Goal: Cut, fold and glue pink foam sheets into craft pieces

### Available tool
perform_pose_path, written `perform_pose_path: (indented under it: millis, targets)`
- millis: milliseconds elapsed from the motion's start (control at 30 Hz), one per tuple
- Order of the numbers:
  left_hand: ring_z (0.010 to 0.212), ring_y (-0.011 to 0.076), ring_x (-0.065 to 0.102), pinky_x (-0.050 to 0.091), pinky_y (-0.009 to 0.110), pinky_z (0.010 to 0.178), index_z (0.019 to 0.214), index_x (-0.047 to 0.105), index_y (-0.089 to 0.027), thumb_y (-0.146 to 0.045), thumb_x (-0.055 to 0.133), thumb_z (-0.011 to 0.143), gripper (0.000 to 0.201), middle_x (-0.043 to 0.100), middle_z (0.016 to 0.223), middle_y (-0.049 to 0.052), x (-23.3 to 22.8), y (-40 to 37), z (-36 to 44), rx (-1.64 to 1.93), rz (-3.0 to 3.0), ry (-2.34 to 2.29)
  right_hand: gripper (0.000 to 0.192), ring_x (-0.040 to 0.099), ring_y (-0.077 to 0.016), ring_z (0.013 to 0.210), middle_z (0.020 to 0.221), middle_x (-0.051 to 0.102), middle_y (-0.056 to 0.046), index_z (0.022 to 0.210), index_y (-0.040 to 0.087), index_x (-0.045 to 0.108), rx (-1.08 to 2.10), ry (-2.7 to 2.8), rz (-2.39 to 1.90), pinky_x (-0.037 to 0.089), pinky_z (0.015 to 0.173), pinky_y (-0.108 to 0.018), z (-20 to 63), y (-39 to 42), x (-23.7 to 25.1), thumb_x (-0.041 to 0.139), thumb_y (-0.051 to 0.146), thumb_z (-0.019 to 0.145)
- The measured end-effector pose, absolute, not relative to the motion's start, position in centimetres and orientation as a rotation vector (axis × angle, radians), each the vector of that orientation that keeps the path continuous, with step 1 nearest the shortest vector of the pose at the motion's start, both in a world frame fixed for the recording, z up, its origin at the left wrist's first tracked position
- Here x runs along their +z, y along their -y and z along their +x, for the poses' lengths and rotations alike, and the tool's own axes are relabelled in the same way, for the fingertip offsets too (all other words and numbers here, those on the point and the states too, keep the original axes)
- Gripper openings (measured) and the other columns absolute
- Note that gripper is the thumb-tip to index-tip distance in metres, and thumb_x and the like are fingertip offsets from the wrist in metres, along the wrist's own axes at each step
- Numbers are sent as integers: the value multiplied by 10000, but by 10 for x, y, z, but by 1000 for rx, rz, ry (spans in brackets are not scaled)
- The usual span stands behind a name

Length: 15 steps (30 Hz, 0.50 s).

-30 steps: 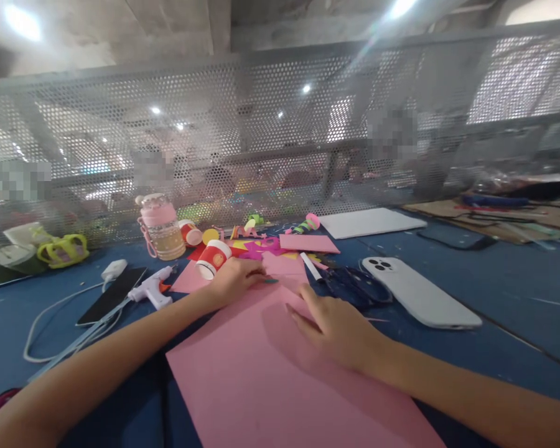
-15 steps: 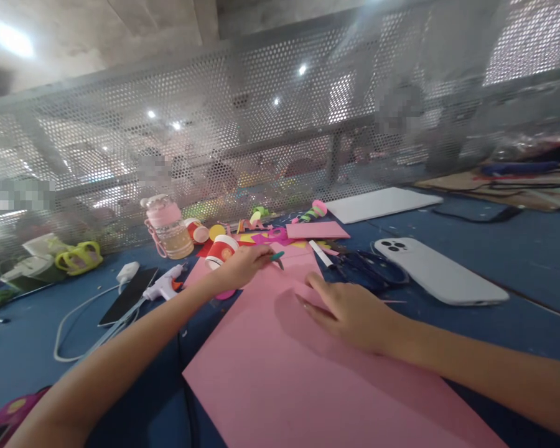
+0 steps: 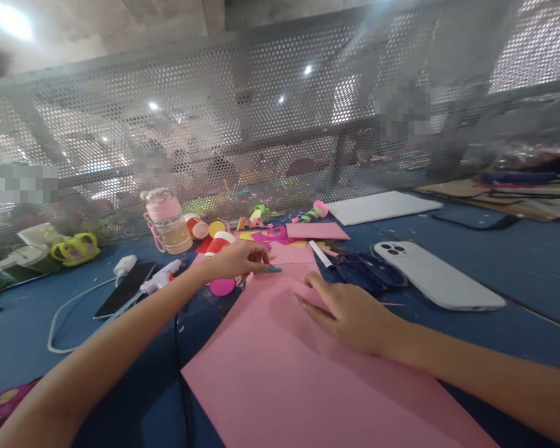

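A large pink paper sheet (image 3: 303,386) spreads over the blue table in front of me. My left hand (image 3: 240,258) is at the sheet's far edge, its thumb and fingers pinched on a small, slim teal object (image 3: 274,270). This object is nearly level and too small to identify. My right hand (image 3: 354,311) rests on the sheet, thumb and index finger stretched apart; its other fingers are mostly hidden. Beyond the far edge lies more pink paper (image 3: 292,252). A red and white paper cup (image 3: 220,242) lies just behind my left hand, and a pink disc (image 3: 223,286) is below its wrist.
Dark blue scissors (image 3: 373,270) and a white phone (image 3: 438,277) lie on the right. A hot glue gun (image 3: 161,278), a black phone (image 3: 126,289) and a bottle (image 3: 168,224) are on the left. Paper scraps (image 3: 273,234) and a white board (image 3: 385,207) are behind, before a mesh panel (image 3: 261,137).
My left hand has shifted slightly left, and the teal object now lies more level and lower. The far edge of the pink sheet shows more clearly. My right hand stays in place.
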<state>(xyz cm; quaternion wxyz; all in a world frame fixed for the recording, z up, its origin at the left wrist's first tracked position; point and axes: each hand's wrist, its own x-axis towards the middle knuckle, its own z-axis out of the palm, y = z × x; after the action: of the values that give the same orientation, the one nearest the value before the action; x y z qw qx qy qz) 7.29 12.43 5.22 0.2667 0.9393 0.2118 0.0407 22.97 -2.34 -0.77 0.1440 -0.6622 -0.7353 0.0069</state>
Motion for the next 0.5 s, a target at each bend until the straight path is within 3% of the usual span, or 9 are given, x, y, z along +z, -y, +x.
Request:
perform_pose_path:
  millis: [233,500]
  targets:
    - [518,84,478,333,193,512,779,595,-149,-223,438,816,177,548,593,-26,52,-115,77,178,2896,-638,215,609,-219,605,690,640,-71,956,150,412,28,2122,-1919,194,474,-248,230,22,-7,304,312,865]
    - [798,174,524,377,253,645,783,611,-168,-253,416,846,222,598,790,37,46,-112,81,182,3161,-757,232,601,-211,590,667,635,-61,980,144,407,-10,2141,-1922,192,475,-248,230,23,-9,300,317,868]
